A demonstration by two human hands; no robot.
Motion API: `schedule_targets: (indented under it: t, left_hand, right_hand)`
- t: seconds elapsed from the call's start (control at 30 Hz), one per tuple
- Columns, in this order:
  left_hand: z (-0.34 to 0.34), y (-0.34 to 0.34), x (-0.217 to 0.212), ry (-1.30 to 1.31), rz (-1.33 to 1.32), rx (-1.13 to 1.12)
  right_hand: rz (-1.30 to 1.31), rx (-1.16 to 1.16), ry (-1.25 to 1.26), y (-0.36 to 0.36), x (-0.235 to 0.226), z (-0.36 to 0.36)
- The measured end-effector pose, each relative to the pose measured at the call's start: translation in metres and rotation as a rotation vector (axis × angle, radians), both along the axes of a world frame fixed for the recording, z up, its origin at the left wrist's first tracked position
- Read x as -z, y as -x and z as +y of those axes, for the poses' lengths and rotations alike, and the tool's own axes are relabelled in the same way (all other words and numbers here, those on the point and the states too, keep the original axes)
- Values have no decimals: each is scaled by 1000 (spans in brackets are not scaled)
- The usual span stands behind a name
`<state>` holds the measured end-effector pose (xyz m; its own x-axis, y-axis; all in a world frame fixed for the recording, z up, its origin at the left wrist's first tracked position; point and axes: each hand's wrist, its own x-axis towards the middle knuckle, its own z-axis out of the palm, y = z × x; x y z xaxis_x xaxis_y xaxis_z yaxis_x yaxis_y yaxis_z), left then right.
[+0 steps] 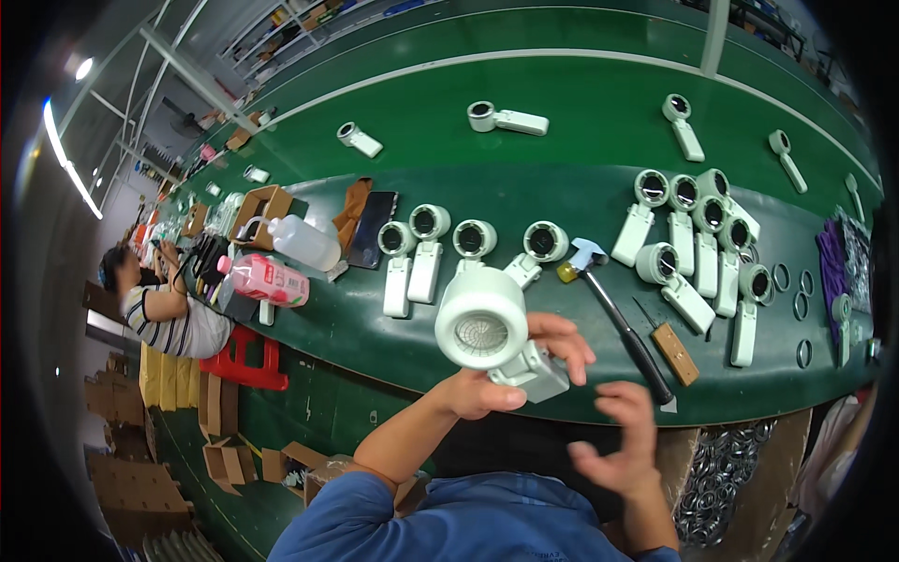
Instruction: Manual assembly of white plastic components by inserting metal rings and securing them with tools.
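Observation:
My left hand (468, 391) grips a white handheld fan (485, 314) by its folded handle, held up in front of me with the round grille end facing me. Just right of it, my right hand (623, 440) is raised with fingers apart and nothing in it. Beyond the held fan, several similar white fans (424, 272) lie on the green worktable. On the right is a larger cluster of the same fans (688, 300). Between the two groups lie a hammer (623, 323) and a wooden-handled awl (674, 354).
Metal rings (802, 306) lie by the right cluster; a box of rings (721, 487) stands below the table edge. At left are a pink bottle (267, 281), a white squeeze bottle (304, 242) and a phone (373, 229). More fans sit on the green belt (581, 94). A co-worker (173, 309) sits far left.

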<state>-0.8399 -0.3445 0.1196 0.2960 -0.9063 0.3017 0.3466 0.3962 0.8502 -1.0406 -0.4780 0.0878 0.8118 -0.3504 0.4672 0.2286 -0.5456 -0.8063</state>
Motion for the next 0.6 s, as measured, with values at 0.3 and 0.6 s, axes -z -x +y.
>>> schedule_targets:
  t: [0.3,0.6]
  left_hand:
    - [-13,46,31,-386,-126,-262]
    - [-8,-8,93,-370,-607,-418]
  right_hand:
    - [137,-7,-195,-35,10,25]
    - [392,-660,-1097,6,37,17]
